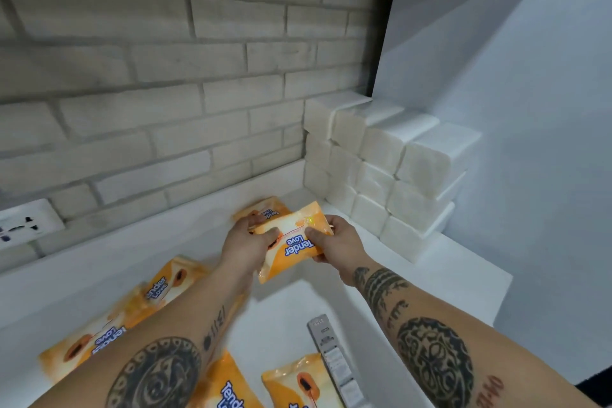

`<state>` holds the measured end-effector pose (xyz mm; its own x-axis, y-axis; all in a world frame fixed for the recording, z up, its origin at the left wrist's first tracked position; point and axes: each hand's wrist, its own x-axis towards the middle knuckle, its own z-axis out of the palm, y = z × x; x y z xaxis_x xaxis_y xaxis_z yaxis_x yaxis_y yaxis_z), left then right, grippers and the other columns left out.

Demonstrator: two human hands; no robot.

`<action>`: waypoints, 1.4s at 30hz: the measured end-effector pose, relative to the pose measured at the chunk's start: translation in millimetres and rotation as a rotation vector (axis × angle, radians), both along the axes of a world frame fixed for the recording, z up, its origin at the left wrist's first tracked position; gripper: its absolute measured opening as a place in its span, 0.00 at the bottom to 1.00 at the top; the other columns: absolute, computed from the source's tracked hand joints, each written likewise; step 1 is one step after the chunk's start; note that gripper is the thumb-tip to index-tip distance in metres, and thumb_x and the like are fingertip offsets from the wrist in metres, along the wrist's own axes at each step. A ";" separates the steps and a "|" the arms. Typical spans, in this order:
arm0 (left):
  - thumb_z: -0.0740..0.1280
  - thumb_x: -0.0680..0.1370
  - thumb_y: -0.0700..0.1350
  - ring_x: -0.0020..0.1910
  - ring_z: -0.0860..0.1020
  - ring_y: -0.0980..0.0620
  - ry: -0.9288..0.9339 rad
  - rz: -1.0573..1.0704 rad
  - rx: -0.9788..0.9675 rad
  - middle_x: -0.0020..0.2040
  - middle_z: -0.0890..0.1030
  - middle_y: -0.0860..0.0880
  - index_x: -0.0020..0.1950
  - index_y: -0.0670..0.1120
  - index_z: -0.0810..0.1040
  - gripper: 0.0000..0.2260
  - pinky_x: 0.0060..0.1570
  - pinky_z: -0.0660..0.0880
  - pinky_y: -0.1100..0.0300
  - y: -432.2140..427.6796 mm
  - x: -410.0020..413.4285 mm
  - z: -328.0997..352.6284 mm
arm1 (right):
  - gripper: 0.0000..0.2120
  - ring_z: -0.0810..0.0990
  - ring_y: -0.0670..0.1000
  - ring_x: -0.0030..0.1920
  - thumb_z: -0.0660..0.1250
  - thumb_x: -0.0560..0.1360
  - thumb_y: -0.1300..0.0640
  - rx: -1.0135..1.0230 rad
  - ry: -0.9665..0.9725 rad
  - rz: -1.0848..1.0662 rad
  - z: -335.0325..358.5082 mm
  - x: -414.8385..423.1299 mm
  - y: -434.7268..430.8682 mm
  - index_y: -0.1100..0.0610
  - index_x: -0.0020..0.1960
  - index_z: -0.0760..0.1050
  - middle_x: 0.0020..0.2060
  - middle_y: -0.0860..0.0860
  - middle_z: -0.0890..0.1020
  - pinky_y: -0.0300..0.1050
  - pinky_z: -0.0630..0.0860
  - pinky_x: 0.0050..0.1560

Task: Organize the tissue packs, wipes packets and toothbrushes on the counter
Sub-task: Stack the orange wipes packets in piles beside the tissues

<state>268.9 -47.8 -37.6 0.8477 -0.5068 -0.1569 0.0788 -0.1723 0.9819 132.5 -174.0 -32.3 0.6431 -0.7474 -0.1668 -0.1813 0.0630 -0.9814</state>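
Observation:
Both my hands hold one orange wipes packet above the white counter. My left hand grips its left edge and my right hand its right edge. Just behind it, another wipes packet lies near the wall. White tissue packs are stacked in rows in the right corner. More orange wipes packets lie at the lower left and along the bottom. A grey toothbrush package lies near the bottom, right of centre.
A brick wall runs along the back of the counter, with a power socket at the left. A plain white wall closes the right side. The counter's right edge drops off at the lower right.

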 end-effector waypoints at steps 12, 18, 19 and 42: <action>0.78 0.66 0.50 0.60 0.78 0.48 -0.324 -0.231 0.481 0.63 0.77 0.49 0.62 0.49 0.81 0.25 0.58 0.75 0.57 -4.8 -17.5 -74.2 | 0.21 0.84 0.48 0.45 0.74 0.77 0.56 -0.179 0.238 0.021 -85.7 22.3 -24.8 0.55 0.67 0.72 0.49 0.48 0.83 0.40 0.83 0.48; 0.71 0.77 0.51 0.75 0.63 0.42 -0.534 -0.287 0.649 0.78 0.67 0.47 0.74 0.52 0.75 0.25 0.74 0.62 0.51 -1.2 -7.7 -95.3 | 0.28 0.72 0.56 0.67 0.72 0.78 0.50 -0.514 0.368 0.059 -104.1 27.9 -20.6 0.55 0.75 0.70 0.70 0.54 0.72 0.48 0.69 0.67; 0.70 0.79 0.51 0.77 0.59 0.42 -0.554 -0.288 0.661 0.81 0.63 0.47 0.76 0.51 0.73 0.25 0.76 0.60 0.51 -2.6 -5.7 -96.0 | 0.26 0.69 0.57 0.69 0.72 0.78 0.47 -0.620 0.390 0.079 -106.6 29.0 -20.1 0.53 0.73 0.73 0.71 0.53 0.71 0.52 0.68 0.69; 0.60 0.83 0.59 0.76 0.62 0.45 -0.835 -0.269 0.847 0.77 0.67 0.48 0.79 0.53 0.66 0.25 0.71 0.65 0.49 -50.6 37.1 -103.8 | 0.19 0.68 0.49 0.75 0.58 0.84 0.50 -0.859 0.475 0.345 -118.4 84.5 -61.6 0.47 0.75 0.70 0.75 0.46 0.71 0.60 0.58 0.77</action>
<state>306.0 -98.5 -141.4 0.7298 -0.6834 0.0197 -0.6597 -0.6963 0.2826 217.1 -235.6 -150.7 0.8515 -0.5227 0.0425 -0.4368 -0.7517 -0.4941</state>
